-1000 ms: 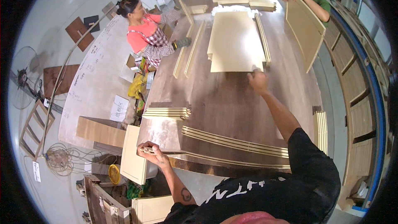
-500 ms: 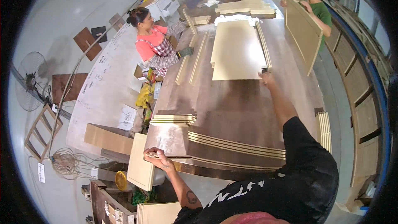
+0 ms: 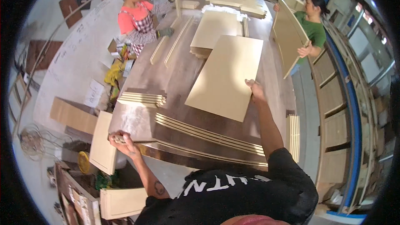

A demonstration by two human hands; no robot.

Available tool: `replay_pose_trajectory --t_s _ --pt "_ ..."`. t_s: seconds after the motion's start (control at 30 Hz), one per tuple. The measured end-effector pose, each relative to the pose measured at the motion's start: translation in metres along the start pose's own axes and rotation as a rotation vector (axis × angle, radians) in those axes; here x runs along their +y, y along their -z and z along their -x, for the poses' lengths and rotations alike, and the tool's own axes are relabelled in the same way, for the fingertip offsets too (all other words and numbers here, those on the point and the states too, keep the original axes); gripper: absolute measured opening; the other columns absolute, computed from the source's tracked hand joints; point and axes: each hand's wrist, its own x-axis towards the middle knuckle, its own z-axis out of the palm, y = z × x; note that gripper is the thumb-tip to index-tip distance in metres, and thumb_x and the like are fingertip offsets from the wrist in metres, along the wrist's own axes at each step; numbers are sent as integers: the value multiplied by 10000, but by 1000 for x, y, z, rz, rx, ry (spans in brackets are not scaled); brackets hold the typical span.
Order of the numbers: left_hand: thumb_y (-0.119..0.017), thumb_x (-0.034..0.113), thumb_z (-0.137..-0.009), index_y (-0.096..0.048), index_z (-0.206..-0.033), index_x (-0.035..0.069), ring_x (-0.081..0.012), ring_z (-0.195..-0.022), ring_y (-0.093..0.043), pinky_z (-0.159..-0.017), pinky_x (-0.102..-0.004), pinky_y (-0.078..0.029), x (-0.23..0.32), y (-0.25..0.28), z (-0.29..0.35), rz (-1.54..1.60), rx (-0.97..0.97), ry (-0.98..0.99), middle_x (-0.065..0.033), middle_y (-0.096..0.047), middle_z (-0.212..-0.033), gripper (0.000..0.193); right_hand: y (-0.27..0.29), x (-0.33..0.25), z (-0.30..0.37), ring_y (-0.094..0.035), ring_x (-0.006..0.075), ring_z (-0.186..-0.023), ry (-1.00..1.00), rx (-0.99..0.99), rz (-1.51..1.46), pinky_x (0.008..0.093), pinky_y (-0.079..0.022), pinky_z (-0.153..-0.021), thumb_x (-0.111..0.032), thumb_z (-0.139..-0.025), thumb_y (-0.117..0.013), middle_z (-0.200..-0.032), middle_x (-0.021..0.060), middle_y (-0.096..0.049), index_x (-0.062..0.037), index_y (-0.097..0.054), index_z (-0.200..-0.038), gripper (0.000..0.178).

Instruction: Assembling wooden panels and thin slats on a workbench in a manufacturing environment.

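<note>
With my right hand (image 3: 255, 90) I grip the right edge of a flat cream panel (image 3: 227, 75), thumb on top and fingers beneath. The panel lies at a slant over the brown table (image 3: 183, 85), its far end overlapping a stack of similar panels (image 3: 214, 29). Near the table's front left corner, my left hand (image 3: 127, 145) is closed around something small and pale, too small to name. Long cream strips (image 3: 208, 135) lie along the front of the table, between my two hands.
Shorter strips (image 3: 141, 98) lie at the left, others (image 3: 293, 135) at the right edge. A co-worker in checked apron (image 3: 143, 27) touches strips at the far left. Another, in green (image 3: 312, 29), holds a large upright panel (image 3: 289, 37). Panels (image 3: 103, 141) stand beside the left corner.
My right hand has drawn the top panel off the stack toward me and turned it aslant. My left hand stays closed by the table corner. The view has shifted; the co-workers stay at their places.
</note>
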Motion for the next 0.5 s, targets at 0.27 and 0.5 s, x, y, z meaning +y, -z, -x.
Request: replay_pose_trajectory --t_s 0.27,0.5 --pt "-663 474 -821 -473 -1121 4 -189 -812 -502 -760 -330 -433 7 4 -3 -188 -45 42 -89 -522 -897 590 -8 -138 89 -411 125 -591 416 94 882 309 -375 -540 -318 -883 -640 -637 0 -499 65 -644 -871 383" --pt "-572 628 -832 -494 -1165 57 -190 -840 -582 -787 -331 -471 27 9 -24 -99 -231 63 -94 -594 -932 666 62 -156 113 -487 149 -524 380 -549 1328 324 -393 -507 -239 -906 -608 -606 99 -560 23 -633 -1056 302"
